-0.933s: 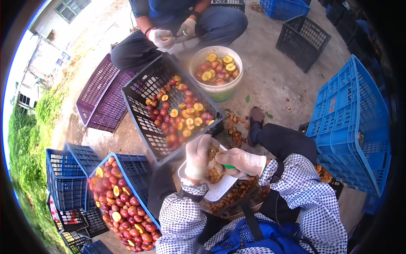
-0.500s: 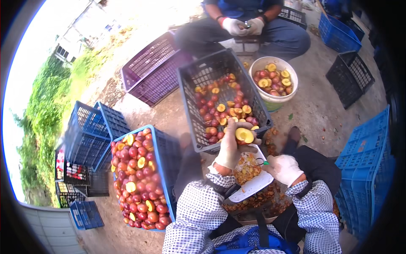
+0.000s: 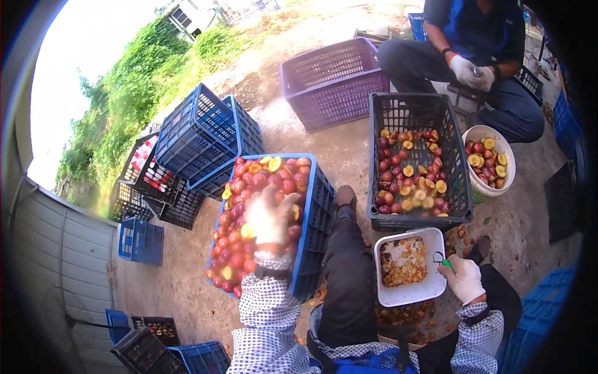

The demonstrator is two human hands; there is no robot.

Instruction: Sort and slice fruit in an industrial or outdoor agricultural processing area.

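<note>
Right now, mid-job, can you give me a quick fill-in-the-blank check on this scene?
1. The left-hand grip is at the fruit in a ____ crate.
2. The right-hand grip holds a tool with a ____ handle.
3. In the picture, the bucket stands to the ____ of the black crate.
4. The co-worker's hands wear white ____.

Missing words: blue; green; right; gloves.
</note>
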